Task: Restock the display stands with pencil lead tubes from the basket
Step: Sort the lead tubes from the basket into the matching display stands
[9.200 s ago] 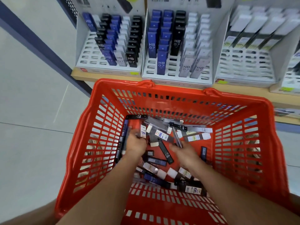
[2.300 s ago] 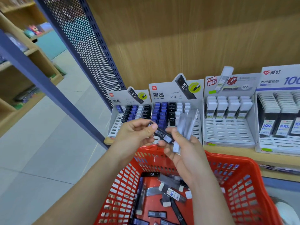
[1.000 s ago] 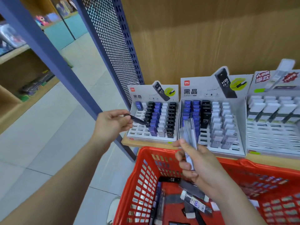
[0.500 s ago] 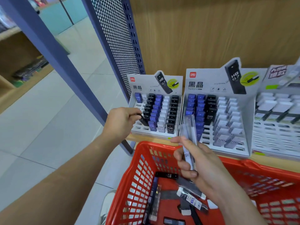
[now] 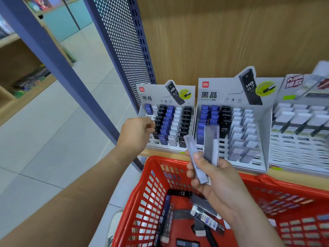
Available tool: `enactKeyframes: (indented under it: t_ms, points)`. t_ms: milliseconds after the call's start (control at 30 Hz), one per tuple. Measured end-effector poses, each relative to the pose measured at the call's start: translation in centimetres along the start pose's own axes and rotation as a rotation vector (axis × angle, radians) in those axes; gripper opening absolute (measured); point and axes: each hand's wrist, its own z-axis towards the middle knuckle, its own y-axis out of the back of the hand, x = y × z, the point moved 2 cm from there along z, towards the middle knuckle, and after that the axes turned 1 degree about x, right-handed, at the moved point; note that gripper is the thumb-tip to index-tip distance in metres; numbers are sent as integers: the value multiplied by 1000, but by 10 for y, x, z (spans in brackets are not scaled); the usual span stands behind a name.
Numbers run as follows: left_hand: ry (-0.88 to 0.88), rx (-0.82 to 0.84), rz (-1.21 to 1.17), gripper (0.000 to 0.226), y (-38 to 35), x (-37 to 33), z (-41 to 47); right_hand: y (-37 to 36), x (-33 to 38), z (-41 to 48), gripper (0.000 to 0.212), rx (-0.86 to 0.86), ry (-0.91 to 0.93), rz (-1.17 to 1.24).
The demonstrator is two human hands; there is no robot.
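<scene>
My left hand [image 5: 136, 133] reaches to the left display stand [image 5: 151, 97] and pinches a black lead tube [image 5: 156, 133] at the front of its black column, among blue, white and black tubes. My right hand [image 5: 216, 182] is raised over the red basket [image 5: 151, 177] and grips a few grey translucent lead tubes [image 5: 211, 145] that fan upward in front of the middle display stand [image 5: 231, 97]. Several loose tubes [image 5: 179, 193] lie in the bottom of the basket.
A third stand [image 5: 299, 157] with white-capped tubes sits at the right on the wooden shelf [image 5: 160, 153]. A blue perforated panel [image 5: 124, 41] and a slanted blue post [image 5: 53, 56] stand to the left, over a tiled floor [image 5: 53, 131].
My left hand has carried the black tube from mid-air to the left stand and down into its black column. My right hand stays raised with the grey tubes.
</scene>
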Motion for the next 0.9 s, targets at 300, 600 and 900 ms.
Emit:
enactKeyframes:
  t_ms: [300, 600, 900]
  points:
    - [45, 628, -916, 27, 50, -67, -42, -7, 17, -17, 30, 46, -16, 64]
    - [27, 407, -678, 29, 85, -92, -71, -3, 36, -47, 39, 106, 73, 254]
    - [-60, 665, -526, 32, 80, -115, -99, 1, 38, -57, 8, 44, 143, 21]
